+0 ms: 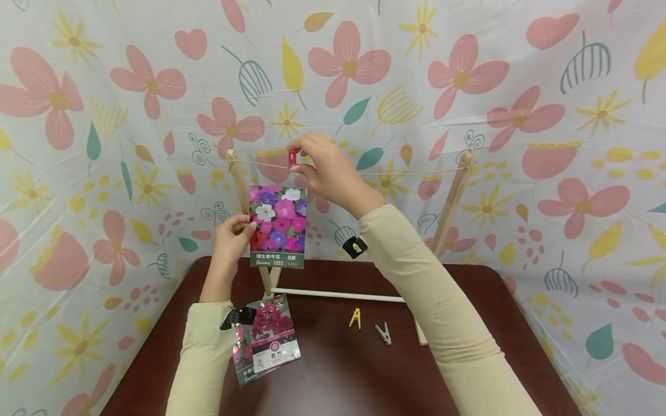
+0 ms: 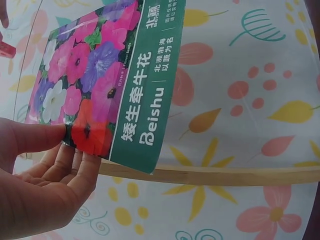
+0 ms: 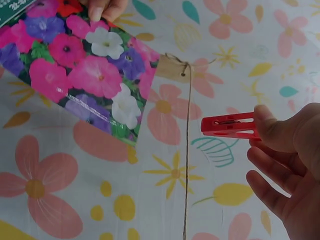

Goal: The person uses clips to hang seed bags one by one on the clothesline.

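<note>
My left hand point(image 1: 232, 238) pinches a seed packet point(image 1: 278, 225) by its left edge, thumb in front and fingers behind. Bright pink, purple and white flowers cover its front, above a green band with writing. Just above the packet, my right hand point(image 1: 329, 167) grips a red clothespin point(image 1: 292, 158) between thumb and fingers. A thin string point(image 1: 406, 173) runs between two wooden posts, passing close to the clothespin. In the right wrist view the clothespin point(image 3: 227, 125) points toward the string point(image 3: 188, 150), and the packet point(image 3: 80, 70) stands to the string's left.
Two more seed packets point(image 1: 273, 335) lie overlapping at the table's left. A yellow clothespin point(image 1: 355, 318) and a grey clothespin point(image 1: 384, 334) lie on the dark table point(image 1: 333, 370). A white rod point(image 1: 338, 295) joins the left post point(image 1: 238, 182) and right post point(image 1: 451, 202) low down.
</note>
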### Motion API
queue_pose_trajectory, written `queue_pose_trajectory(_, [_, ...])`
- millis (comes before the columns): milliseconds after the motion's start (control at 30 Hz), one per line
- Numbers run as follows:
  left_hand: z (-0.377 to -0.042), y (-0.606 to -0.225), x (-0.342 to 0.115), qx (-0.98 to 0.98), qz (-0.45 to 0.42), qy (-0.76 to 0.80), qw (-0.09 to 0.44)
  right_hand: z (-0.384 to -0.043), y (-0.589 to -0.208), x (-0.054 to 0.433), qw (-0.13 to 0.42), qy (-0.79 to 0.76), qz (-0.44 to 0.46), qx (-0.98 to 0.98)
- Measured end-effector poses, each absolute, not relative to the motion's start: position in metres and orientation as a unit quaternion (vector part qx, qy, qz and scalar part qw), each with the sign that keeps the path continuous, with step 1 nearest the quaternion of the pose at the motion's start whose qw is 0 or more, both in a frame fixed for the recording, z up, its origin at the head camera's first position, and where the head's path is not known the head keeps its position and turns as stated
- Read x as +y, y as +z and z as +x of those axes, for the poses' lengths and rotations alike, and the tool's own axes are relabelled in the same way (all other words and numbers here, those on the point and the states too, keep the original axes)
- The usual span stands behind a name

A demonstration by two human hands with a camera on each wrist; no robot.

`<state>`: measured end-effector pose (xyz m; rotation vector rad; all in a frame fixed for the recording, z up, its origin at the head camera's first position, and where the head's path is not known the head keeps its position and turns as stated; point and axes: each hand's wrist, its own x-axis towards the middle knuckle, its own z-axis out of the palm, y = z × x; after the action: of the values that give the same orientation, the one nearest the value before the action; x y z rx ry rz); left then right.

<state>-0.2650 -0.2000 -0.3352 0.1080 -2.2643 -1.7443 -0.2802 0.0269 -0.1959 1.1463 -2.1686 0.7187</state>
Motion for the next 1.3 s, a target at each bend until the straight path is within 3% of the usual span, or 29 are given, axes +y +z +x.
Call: queue_pose_trajectory(1300, [-0.278,-0.322,-0.203,-0.753,0.043,-0.637,0.156,-0.304,-0.198,-0.016,0.312,0.289,0.349,-0.835])
